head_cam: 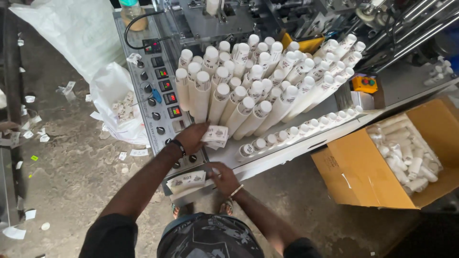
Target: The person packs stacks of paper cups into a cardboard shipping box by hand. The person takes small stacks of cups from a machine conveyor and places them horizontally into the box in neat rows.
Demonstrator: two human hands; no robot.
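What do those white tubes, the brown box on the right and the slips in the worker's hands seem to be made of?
The white tubes look like smooth plastic with a slight sheen and moulded caps. The brown box seems to be matt corrugated cardboard, judging by its folded flaps. The slips at the left hand and the strip by the right hand look like thin printed paper, possibly labels.

Paper-littered concrete floor (pixel 71 162)

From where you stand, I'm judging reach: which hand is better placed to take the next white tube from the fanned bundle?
Probably the left hand: it rests at the base of the tube bundle, holding a small label. The right hand sits lower, on a label strip at the control panel edge.
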